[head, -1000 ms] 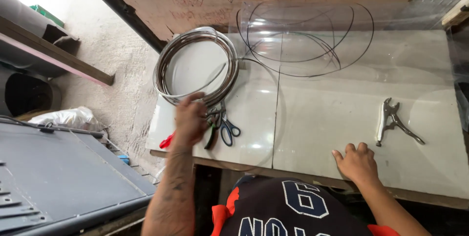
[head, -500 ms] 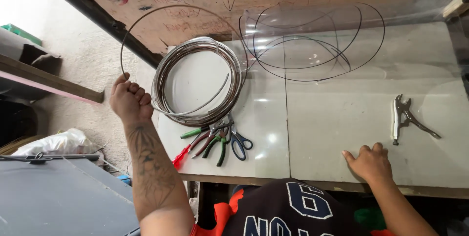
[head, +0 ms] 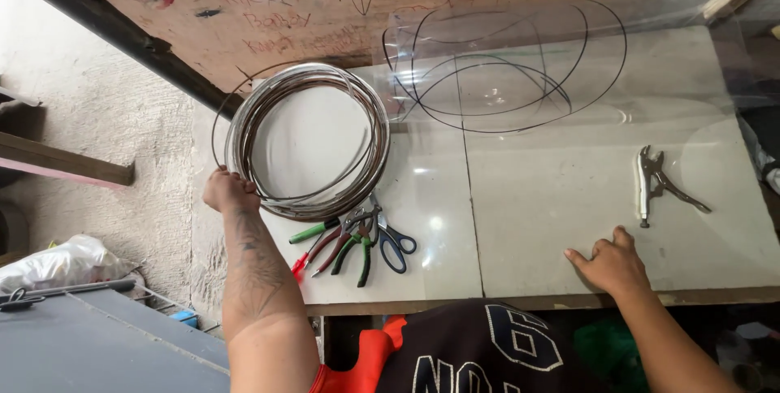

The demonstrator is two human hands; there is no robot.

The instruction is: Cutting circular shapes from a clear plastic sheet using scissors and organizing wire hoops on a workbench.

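Wire coil (head: 305,141) looks springy, stiff, fairly heavy; left hand (head: 229,191) fisted on its rim, sensible hold; right hand (head: 613,264) flat, empty, on desk (head: 552,222).

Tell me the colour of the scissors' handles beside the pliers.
Blue handles on the metal-bladed scissors, clearest in the head view, lying right of the green-handled pliers.

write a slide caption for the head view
Left hand grips a wire coil at the table edge; right hand rests flat near locking pliers.
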